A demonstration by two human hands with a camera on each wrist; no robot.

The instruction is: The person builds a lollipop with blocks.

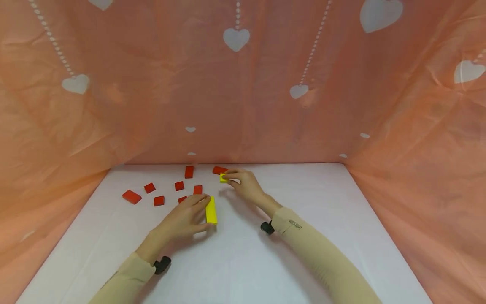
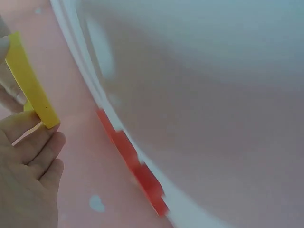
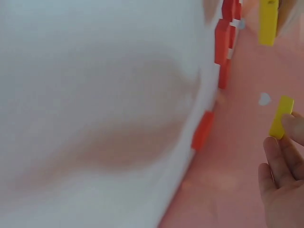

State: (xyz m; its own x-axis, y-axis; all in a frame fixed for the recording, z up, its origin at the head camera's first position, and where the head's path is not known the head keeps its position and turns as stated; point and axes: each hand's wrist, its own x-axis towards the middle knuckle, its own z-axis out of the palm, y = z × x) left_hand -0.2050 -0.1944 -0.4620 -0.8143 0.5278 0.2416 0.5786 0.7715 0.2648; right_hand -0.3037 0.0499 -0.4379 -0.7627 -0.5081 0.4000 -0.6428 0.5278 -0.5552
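Note:
In the head view my left hand (image 1: 184, 218) grips a long yellow block (image 1: 211, 210) by its two ends, between fingers and thumb. That same long block (image 2: 31, 80) tilts across the left wrist view, held above the table. My right hand (image 1: 246, 185) pinches a small yellow block (image 1: 223, 178) between thumb and fingertips, farther back and a little right. In the right wrist view the small yellow block (image 3: 281, 117) stands tilted in the fingers, with part of the long block at the top right. Several red blocks lie on the table left of and behind the hands.
A red rectangular block (image 1: 131, 196) lies farthest left on the white table (image 1: 303, 194). Another red block (image 1: 220, 170) lies just behind the right hand, near the back edge. A pink curtain (image 1: 243, 105) with white hearts encloses the table's back and sides.

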